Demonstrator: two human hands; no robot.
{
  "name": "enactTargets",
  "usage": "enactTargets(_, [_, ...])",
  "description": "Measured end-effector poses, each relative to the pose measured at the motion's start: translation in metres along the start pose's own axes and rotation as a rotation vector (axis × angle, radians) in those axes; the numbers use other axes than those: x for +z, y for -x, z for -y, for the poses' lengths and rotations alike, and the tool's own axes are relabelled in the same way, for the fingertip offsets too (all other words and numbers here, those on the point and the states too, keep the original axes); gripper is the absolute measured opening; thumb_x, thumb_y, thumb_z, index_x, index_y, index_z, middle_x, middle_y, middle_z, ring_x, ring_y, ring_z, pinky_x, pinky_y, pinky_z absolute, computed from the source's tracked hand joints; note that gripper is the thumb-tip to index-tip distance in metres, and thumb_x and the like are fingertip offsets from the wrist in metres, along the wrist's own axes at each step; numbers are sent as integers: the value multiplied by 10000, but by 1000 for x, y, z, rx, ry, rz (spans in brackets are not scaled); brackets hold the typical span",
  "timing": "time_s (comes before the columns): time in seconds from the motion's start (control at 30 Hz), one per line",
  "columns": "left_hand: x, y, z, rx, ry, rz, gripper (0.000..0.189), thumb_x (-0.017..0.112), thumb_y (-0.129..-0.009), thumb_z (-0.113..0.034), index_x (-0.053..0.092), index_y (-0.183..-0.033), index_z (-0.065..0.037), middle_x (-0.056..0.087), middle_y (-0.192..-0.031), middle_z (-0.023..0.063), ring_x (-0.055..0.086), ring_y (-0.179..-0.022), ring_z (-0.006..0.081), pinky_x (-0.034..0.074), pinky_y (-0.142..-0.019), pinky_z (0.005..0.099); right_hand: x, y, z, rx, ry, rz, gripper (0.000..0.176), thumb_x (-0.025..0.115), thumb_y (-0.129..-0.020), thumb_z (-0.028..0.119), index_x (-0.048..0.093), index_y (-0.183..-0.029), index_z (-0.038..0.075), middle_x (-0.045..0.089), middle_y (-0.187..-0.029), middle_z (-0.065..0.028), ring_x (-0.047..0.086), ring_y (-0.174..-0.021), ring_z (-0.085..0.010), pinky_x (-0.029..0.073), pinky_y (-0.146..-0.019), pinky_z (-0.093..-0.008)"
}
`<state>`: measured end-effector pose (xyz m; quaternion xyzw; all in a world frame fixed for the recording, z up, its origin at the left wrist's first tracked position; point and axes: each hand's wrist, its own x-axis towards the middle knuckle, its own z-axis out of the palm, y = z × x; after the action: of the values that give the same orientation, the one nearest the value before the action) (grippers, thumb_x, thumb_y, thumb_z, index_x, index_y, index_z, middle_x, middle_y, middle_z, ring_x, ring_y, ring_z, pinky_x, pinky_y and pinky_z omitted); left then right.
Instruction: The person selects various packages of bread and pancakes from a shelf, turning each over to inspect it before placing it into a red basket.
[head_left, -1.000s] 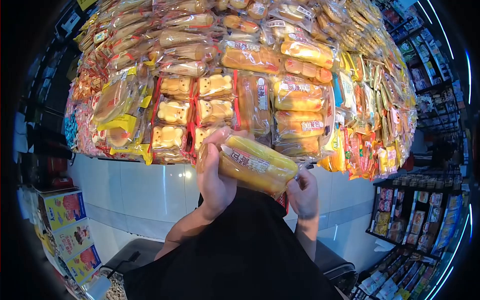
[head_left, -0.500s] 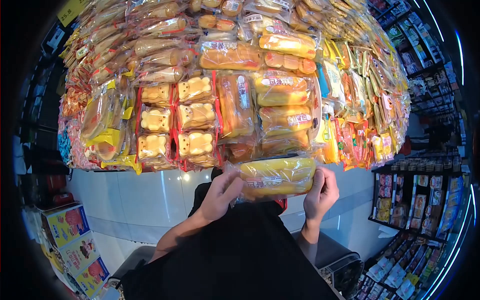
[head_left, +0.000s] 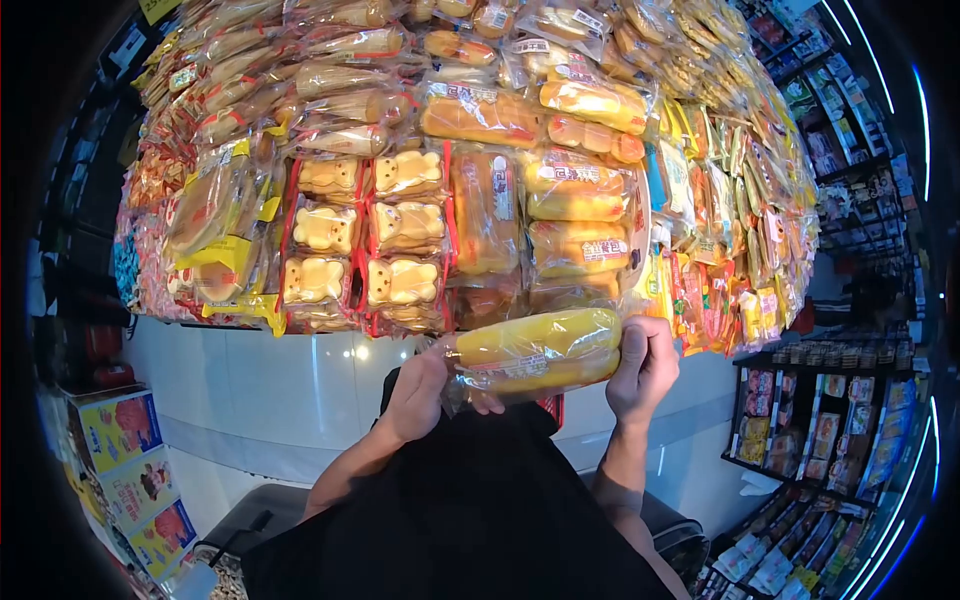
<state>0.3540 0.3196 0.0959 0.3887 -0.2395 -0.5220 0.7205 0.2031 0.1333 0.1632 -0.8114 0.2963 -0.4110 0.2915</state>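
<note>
Between my two hands, in front of my chest, I hold a clear plastic pack of long yellow bread rolls [head_left: 535, 350]. My left hand [head_left: 418, 392] is closed on the wrapper's left end, and some of its fingertips show beneath the pack. At the other end, my right hand [head_left: 642, 370] grips the wrapper with the thumb along its edge. Just beyond the pack, similar wrapped bread rolls [head_left: 578, 240] lie stacked on the display. Packs of bear-shaped cakes [head_left: 405, 228] with red edging sit to their left.
Many wrapped breads [head_left: 350, 80] cover the curved display ahead. Small snack packs [head_left: 705, 280] fill its right side. A shelf rack [head_left: 825, 420] stands at the right, and printed boxes [head_left: 135, 480] at the lower left. Pale floor tiles [head_left: 270, 390] lie below.
The bread pack has tilted, its right end higher, and shifted slightly left. My left fingertips now show under it. The display sits a little further right in view.
</note>
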Motion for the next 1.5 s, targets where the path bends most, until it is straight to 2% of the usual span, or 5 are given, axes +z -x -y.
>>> enactTargets(0.2, [-10,-1,-5,19,22,197,836,644,-857,-502,326,-1380,67,584,-1190,194,669,-926,286,557,-771,350,1,-18,10,-64,-78,90,203,516,-971,124,564,-823,-7,553,-670,-35,484,-582,-87,394,-549,-219])
enactTargets(0.5, [-12,7,7,-75,188,168,812,730,-826,-367,321,-1391,49,589,-1175,178,666,-935,269,562,-791,361,-10,-55,40,-96,21,679,140,669,-819,15,565,-906,-21,602,-706,-134,615,-585,-235,459,-535,-312])
enactTargets(1.17, [-16,-1,4,-200,484,400,931,497,-865,-646,197,-1470,-5,418,-1359,245,557,-1099,368,496,-866,428,10,-139,10,-186,-156,628,194,666,-848,137,639,-941,-30,646,-765,-108,635,-688,-219,504,-659,-305])
enactTargets(1.33, [-20,5,8,-244,515,414,905,523,-874,-592,180,-1480,-13,436,-1346,218,563,-1075,341,482,-868,406,26,-225,-82,-477,610,268,491,677,-859,237,508,-1269,27,612,-1068,-241,603,-1019,-360,471,-877,-422])
enactTargets(1.5, [-19,6,1,-137,401,459,947,529,-858,-629,184,-1468,8,441,-1312,271,571,-1062,379,497,-847,424,34,-261,-112,357,101,298,363,665,-895,257,602,-1060,-61,638,-813,-115,599,-730,-205,477,-665,-340])
